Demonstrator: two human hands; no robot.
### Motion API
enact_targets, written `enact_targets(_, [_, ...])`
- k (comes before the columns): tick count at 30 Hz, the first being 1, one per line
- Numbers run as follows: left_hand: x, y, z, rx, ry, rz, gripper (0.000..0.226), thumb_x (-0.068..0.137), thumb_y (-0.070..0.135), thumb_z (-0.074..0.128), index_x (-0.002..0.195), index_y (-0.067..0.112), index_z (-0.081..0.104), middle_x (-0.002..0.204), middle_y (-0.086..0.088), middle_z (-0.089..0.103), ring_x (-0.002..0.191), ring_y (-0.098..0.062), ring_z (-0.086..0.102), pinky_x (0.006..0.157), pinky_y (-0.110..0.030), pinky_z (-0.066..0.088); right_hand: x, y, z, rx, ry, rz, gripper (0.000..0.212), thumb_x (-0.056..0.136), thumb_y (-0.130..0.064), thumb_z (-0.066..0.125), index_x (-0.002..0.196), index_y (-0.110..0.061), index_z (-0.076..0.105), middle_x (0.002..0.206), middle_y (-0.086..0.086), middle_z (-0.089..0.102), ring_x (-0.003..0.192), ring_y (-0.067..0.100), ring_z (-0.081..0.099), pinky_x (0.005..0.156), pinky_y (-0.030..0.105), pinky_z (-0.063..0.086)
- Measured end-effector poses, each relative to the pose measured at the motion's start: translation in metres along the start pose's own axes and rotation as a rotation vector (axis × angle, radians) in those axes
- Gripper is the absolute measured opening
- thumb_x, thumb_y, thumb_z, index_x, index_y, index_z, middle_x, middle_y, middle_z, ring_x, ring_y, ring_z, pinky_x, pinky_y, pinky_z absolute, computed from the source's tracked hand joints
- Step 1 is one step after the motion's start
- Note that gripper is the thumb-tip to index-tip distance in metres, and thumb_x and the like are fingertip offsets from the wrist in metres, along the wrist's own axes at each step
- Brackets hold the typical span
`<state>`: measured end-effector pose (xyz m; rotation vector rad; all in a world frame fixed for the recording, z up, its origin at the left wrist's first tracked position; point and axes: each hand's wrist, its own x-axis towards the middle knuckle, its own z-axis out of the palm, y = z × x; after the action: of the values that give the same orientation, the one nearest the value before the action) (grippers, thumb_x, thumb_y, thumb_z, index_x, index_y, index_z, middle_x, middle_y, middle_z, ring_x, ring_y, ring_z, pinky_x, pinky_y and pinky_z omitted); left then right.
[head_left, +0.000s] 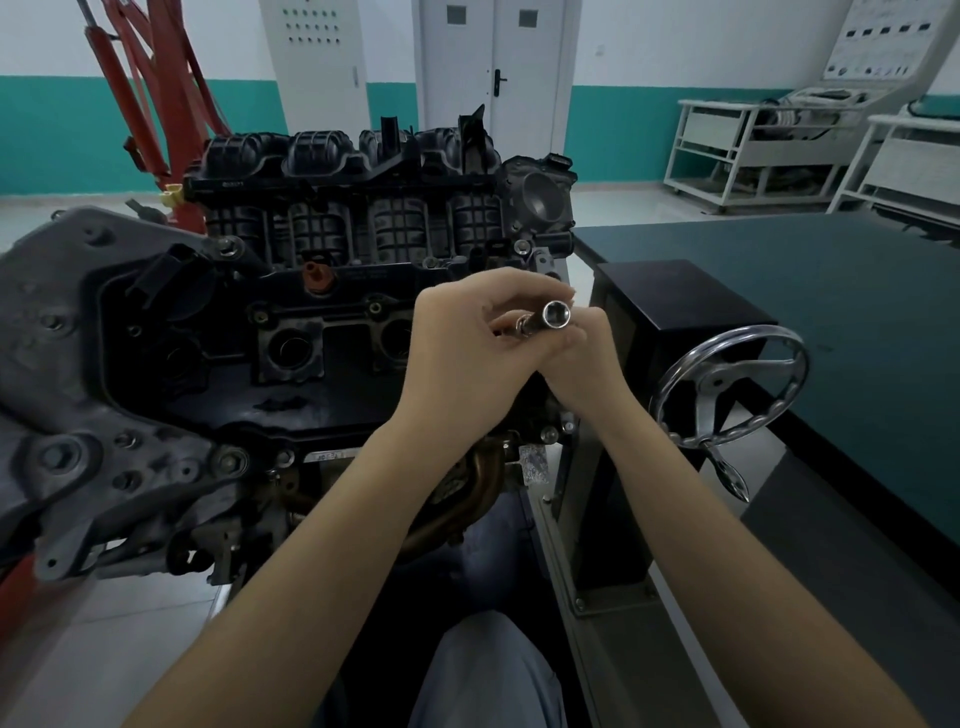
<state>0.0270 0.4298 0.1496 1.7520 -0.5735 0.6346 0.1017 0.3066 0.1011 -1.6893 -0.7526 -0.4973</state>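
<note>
Teal-banded workshop walls back the engine (311, 400), above which I hold the socket tool (545, 321), left hand (457, 353) wrapping its shaft, right hand (587, 364) keeping a pinching grip on the socket end; assembly seems underway, no bolt yet engaged.

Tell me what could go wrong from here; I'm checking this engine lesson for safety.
1. The left hand and right hand hold the socket in mid-air above the engine. If it slips from the fingers, it could drop into an open well in the black cover or down between engine parts.
2. The right forearm appears close to the handwheel, so a quick elbow move might knock it.
</note>
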Motion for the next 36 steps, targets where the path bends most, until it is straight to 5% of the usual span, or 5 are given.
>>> enact_targets(5, [0.0004,-0.0001,-0.0021,-0.144,-0.074,-0.002,0.033,0.078,-0.012,0.070,0.107,0.004,0.069,0.099,-0.011,0.072,0.099,-0.020,0.069,0.092,-0.039,0.054,0.0002,0.0018,-0.0034,0.039,0.009,0.012,0.029,0.081,0.003,0.061,0.084,-0.025,0.066,0.073,-0.020,0.069,0.076,-0.001,0.064,0.072,0.017,0.050])
enact_targets(11, [0.0011,-0.0002,-0.0011,-0.030,-0.015,0.000,0.033,0.069,0.001,0.083,0.099,0.011,0.072,0.091,0.001,0.072,0.089,-0.007,0.069,0.085,-0.023,0.055,-0.0010,0.0034,-0.0028,0.069,0.053,0.018,0.023,0.077,0.004,0.066,0.090,-0.014,0.071,0.078,-0.015,0.071,0.076,-0.003,0.066,0.069,0.010,0.048])
enact_targets(24, [0.0038,-0.0002,0.0006,0.013,-0.007,0.006,0.027,0.070,0.003,0.082,0.095,0.012,0.073,0.089,0.001,0.073,0.088,-0.007,0.069,0.084,-0.025,0.056,-0.0009,0.0013,-0.0036,0.055,0.047,0.002,0.027,0.078,0.009,0.065,0.096,-0.011,0.067,0.079,-0.019,0.069,0.076,-0.007,0.065,0.070,0.009,0.047])
enact_targets(30, [0.0030,-0.0002,-0.0030,-0.080,-0.159,-0.006,0.037,0.076,-0.006,0.075,0.110,0.006,0.068,0.102,-0.008,0.072,0.100,-0.015,0.068,0.092,-0.030,0.054,0.0015,0.0019,-0.0044,0.040,0.060,0.024,0.035,0.073,0.005,0.072,0.071,-0.030,0.066,0.063,-0.018,0.065,0.065,-0.005,0.061,0.062,0.014,0.046])
enact_targets(36, [0.0051,-0.0038,-0.0019,0.055,-0.020,-0.006,0.029,0.072,0.002,0.081,0.098,0.010,0.074,0.090,0.005,0.072,0.088,-0.004,0.069,0.085,-0.023,0.055,-0.0025,0.0004,-0.0025,0.059,0.011,0.009,0.032,0.078,0.007,0.064,0.094,-0.020,0.065,0.076,-0.027,0.069,0.076,-0.007,0.064,0.069,0.008,0.046])
